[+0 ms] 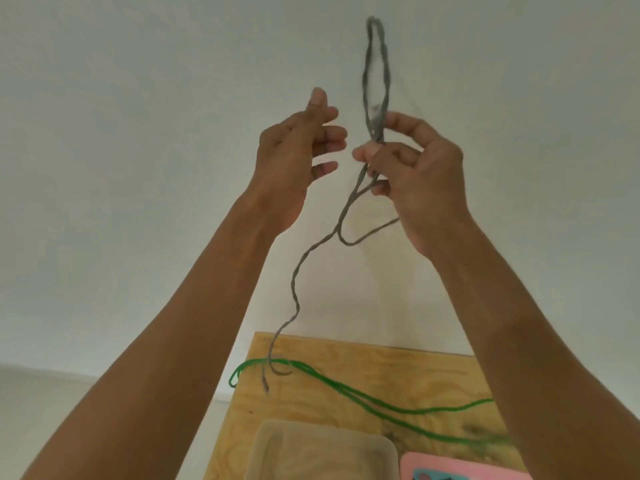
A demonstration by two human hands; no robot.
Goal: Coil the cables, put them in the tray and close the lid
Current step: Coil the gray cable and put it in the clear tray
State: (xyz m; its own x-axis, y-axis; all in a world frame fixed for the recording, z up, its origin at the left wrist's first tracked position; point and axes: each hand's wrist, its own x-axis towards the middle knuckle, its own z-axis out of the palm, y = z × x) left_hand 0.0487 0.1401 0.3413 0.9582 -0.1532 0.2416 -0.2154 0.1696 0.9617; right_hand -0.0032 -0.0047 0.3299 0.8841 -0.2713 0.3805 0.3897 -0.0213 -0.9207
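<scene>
Plywood table (346, 403), green cable (381, 401) strung across its top, grey cable (266, 379) end trailing at far corner, clear tray (322, 452) and pink lid (460, 467) at near edge

I find no writing, label, brand, number or sign that I can read anywhere in front of me; the pink lid (460, 467) at the bottom edge carries a blue and dark printed patch, but only its top sliver shows and it is too blurred for me to tell whether it holds any letters; the clear tray (322, 452) and the wooden table (363, 362) bear no markings that I can make out.
</scene>
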